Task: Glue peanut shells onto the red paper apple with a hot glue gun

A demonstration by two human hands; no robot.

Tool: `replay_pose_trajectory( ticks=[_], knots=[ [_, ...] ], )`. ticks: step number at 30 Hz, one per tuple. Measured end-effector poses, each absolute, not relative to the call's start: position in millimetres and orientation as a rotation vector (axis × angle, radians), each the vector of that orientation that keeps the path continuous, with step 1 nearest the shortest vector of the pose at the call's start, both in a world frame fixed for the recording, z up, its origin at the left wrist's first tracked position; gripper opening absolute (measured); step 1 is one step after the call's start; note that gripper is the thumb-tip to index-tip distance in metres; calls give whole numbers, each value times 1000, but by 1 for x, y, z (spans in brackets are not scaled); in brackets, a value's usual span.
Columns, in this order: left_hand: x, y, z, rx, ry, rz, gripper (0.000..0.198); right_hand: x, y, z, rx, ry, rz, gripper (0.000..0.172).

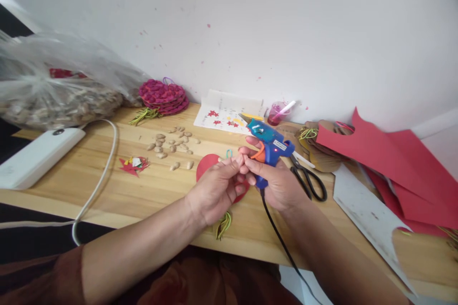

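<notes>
Gluing seems the step, the right hand (288, 186) gripping a blue plastic glue gun (272, 151), the left hand (213, 186) touching it, whether holding anything I can't tell, over a round red disc (205, 166) near the wooden counter's (153, 200) front edge; next wants careful aim.

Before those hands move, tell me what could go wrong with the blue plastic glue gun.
The bare left hand and right hand meet close beside the blue plastic glue gun; its pointed grey nozzle could burn them if hot. Its thin black cord runs down past the front edge of the pale wooden table and might snag. Glue could drip onto the white printed paper sheet near the nozzle.
</notes>
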State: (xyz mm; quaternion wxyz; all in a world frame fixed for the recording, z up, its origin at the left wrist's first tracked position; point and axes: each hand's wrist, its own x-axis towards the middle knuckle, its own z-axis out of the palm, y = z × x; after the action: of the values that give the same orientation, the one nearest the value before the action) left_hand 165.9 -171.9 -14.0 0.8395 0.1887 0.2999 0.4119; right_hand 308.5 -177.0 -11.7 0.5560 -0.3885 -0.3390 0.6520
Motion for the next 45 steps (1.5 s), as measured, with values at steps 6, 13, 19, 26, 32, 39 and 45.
replay_pose_trajectory(
  ticks=[6,13,19,26,32,39,45],
  knots=[
    [168,-173,-13,370,608,876,31,309,-177,-13,-917,-819,1537,41],
    [165,-173,-16,471,615,874,34,310,-177,-13,-922,-830,1548,53],
    [164,-172,-18,625,640,915,37,309,-179,-11,-933,-800,1523,60],
    [164,-171,-18,547,596,929,35,309,-179,-9,-854,-823,1565,54],
    [162,-173,-18,599,609,915,36,311,-179,-10,-877,-824,1592,54],
    [160,-173,-17,781,642,990,34,309,-179,-5,-859,-768,1599,51],
    [159,-171,-12,795,713,1139,23,306,-180,-6,-976,-794,1450,52]
  ],
)
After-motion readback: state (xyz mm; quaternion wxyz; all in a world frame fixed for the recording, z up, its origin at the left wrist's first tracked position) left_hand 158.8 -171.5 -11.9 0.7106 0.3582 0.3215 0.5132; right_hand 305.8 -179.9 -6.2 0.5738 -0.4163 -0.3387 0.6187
